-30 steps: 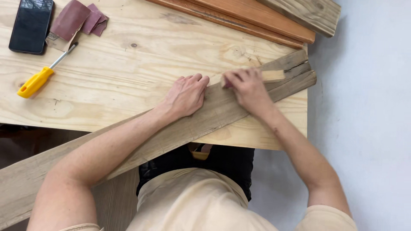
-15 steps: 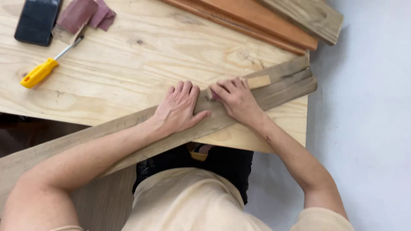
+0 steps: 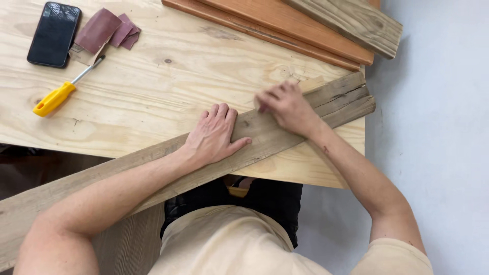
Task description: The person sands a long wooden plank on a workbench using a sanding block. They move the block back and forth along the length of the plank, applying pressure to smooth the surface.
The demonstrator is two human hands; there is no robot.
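Two hands on grey plank (image 3: 265, 135), left hand (image 3: 214, 135) flat, right hand (image 3: 286, 106) blurred

Light plywood bench (image 3: 153, 91) carries a black smartphone (image 3: 54, 34), folded reddish-brown sandpaper sheets (image 3: 104, 30) beside it, and a yellow-handled screwdriver (image 3: 65, 88). Orange-brown boards (image 3: 285, 25) and a weathered grey plank (image 3: 351, 23) lie along the far edge.

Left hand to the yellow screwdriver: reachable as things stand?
Probably yes. The left hand lies flat on the weathered plank, holding nothing, and bare plywood tabletop lies between it and the yellow-handled screwdriver, with nothing in the way.
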